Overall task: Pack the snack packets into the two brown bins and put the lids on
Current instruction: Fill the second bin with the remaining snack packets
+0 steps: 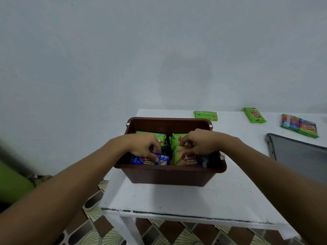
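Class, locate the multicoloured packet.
In the head view, the multicoloured packet lies far right on the table, beyond the grey lid, right of a green packet.

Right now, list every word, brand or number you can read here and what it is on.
Nothing can be read.
Red logos, lettering blurred: left green packet and right green packet on the table.
White print, too small: blue packet in the brown bin.
Red logo, blurred: yellow-green packet in the bin.
Logo blurred: multicolour packet.

2 outstretched arms, left hand [143, 147] near right hand [200, 144], fingers curled downward.
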`<action>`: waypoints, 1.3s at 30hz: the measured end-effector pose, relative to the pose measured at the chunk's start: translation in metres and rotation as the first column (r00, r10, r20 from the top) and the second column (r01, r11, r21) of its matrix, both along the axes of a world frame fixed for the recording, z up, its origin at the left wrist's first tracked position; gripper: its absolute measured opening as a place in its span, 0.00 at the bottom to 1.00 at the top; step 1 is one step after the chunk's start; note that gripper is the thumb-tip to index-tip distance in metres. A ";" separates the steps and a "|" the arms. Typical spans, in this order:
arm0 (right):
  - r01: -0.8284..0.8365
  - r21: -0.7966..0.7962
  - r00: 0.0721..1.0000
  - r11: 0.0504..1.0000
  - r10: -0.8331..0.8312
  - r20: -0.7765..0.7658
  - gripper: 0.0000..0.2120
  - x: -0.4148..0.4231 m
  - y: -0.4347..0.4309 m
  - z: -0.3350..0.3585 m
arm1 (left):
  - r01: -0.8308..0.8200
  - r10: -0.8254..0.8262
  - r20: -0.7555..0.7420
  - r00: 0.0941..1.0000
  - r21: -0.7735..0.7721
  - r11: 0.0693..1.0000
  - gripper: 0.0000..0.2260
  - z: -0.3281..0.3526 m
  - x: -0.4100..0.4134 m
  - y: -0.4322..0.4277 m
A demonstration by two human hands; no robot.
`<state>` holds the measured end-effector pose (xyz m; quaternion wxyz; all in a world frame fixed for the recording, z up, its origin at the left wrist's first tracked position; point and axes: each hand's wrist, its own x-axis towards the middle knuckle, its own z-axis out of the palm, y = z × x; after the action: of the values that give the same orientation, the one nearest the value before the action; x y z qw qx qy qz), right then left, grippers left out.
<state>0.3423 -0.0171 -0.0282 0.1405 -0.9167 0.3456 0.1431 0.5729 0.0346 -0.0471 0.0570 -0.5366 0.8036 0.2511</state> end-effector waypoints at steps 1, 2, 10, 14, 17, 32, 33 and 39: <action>-0.018 -0.014 0.999 1.000 0.017 -0.035 0.17 -0.001 0.002 -0.002 | -0.004 0.004 0.014 1.000 0.017 1.000 0.10 0.001 0.000 0.001; -0.033 -0.028 0.997 0.999 0.031 -0.064 0.18 -0.002 0.003 -0.004 | -0.012 0.011 0.022 1.000 0.036 0.999 0.10 0.002 0.001 0.001; -0.084 -0.127 0.994 0.988 0.074 -0.082 0.22 -0.005 0.009 -0.011 | -0.020 0.018 0.020 1.000 0.117 0.993 0.15 0.003 0.003 0.001; -0.092 -0.098 0.994 0.991 0.086 -0.065 0.15 -0.006 0.008 -0.012 | -0.037 0.039 -0.016 0.999 0.118 0.992 0.08 -0.002 0.003 0.001; -0.089 -0.102 0.995 0.991 0.085 -0.042 0.14 -0.007 0.007 -0.014 | -0.041 0.045 -0.034 0.998 0.111 0.993 0.07 -0.001 0.001 0.001; -0.186 -0.168 0.978 0.968 0.165 -0.131 0.16 -0.009 0.005 -0.018 | -0.072 0.045 0.137 0.990 0.199 0.977 0.17 0.003 -0.004 0.001; -0.194 -0.159 0.975 0.968 0.172 -0.144 0.17 -0.009 0.006 -0.018 | -0.077 0.049 0.140 0.989 0.200 0.977 0.17 0.002 -0.004 0.001; -0.235 -0.119 0.953 0.965 0.205 -0.224 0.16 -0.009 0.004 -0.014 | -0.074 0.053 0.121 0.991 0.178 0.981 0.15 0.003 -0.004 0.002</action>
<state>0.3337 -0.0128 -0.0423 0.0199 -0.9370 0.2635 0.2284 0.5691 0.0367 -0.0444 0.1442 -0.5683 0.7550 0.2935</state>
